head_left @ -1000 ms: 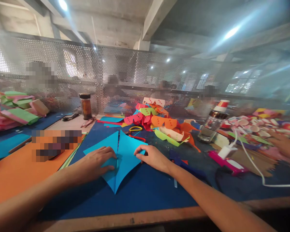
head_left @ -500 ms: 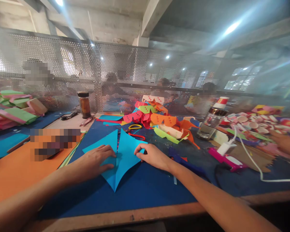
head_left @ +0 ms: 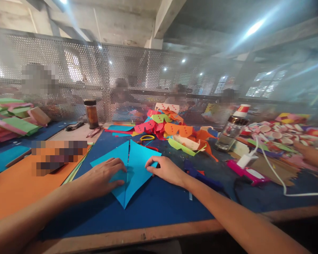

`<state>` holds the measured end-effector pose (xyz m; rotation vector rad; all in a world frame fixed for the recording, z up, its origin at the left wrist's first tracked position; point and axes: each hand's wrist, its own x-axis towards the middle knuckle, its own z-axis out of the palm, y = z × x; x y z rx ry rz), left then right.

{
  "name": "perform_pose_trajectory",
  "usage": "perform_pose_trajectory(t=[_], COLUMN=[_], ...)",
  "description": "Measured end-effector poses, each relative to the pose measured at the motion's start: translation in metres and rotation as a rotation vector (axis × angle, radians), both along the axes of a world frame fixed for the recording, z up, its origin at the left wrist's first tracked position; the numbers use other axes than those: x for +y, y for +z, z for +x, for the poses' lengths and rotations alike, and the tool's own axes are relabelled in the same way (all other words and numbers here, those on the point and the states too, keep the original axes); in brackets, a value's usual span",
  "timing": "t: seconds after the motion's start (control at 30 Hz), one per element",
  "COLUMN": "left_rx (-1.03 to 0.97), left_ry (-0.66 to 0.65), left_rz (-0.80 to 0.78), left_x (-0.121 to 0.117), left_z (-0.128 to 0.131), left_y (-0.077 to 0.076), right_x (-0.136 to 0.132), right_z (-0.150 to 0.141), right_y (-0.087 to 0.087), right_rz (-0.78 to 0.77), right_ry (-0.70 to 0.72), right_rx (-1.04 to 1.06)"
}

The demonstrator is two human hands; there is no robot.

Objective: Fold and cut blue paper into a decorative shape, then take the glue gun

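A bright blue sheet of paper point(head_left: 140, 169) lies on the dark blue tabletop in front of me, its corners pointed. A slit runs down from its far edge, and a crease continues towards the near point. My left hand point(head_left: 106, 176) rests on the left half with fingers spread. At the right edge, my right hand point(head_left: 165, 169) pinches the paper between thumb and curled fingers. Just behind the sheet are scissors with a yellow handle point(head_left: 147, 137); a red handle point(head_left: 155, 149) shows partly behind the paper.
Behind lies a pile of colourful cut-paper pieces point(head_left: 178, 130). Orange sheets point(head_left: 13, 187) lie left, near a dark jar point(head_left: 91, 114). To the right are a blue glue gun point(head_left: 202, 176), a glass bottle point(head_left: 230, 132), a pink power strip point(head_left: 247, 173) and another person's hand point(head_left: 311, 155).
Both hands keep their places on the blue paper, with barely any movement. The whole view has shifted very slightly.
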<state>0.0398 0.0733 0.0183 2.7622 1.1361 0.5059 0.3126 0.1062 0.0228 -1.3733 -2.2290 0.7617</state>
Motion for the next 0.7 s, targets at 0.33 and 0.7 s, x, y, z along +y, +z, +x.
perform_pose_trajectory(t=[0.33,0.7], left_rx=[0.022,0.021], left_ry=[-0.012,-0.024], left_rz=[-0.046,-0.029], left_x=[0.0039,0.0024], left_z=[-0.0034,-0.0018], left_y=[-0.005,-0.0017], right_x=[-0.0027,-0.0026], right_z=[0.0003,0.0028], right_y=[0.0022,0.0011], right_rz=[-0.015,0.01], right_ry=[0.028,0.057], right_rx=[-0.006,0.017])
